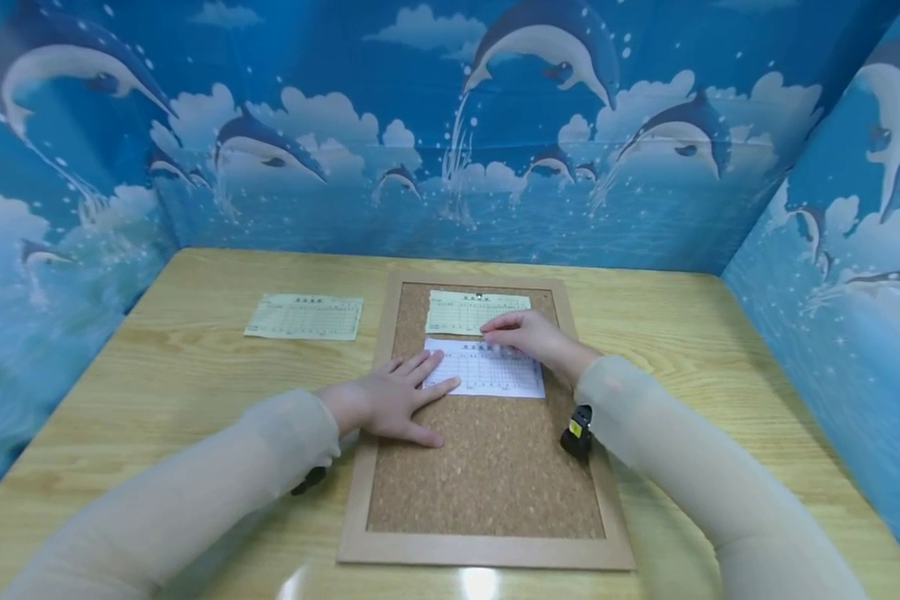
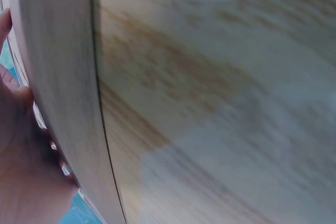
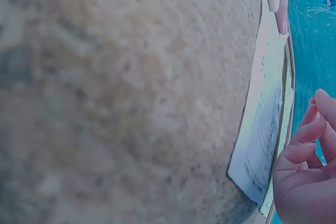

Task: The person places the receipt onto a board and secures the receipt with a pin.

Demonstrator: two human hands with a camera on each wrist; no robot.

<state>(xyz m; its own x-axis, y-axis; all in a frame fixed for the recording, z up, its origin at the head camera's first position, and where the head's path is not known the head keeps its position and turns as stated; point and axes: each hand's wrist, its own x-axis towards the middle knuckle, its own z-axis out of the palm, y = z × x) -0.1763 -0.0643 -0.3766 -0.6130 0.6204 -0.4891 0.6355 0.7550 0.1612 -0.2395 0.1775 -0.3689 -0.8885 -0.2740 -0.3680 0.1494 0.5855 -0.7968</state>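
My left hand lies flat with fingers spread, its fingertips pressing the left side of a white printed form on the cork board. Above that form lies a pale green form, held by a small tack near its top edge. My right hand hovers over the white form's upper edge, thumb and forefinger pinched together. In the right wrist view, a thin dark point like a thumbtack's shows at those fingertips; the rest of it is hidden by the fingers.
A second pale green form lies on the wooden table left of the board. The board's raised frame runs around the cork. Dolphin-printed curtains stand behind the table and at both sides.
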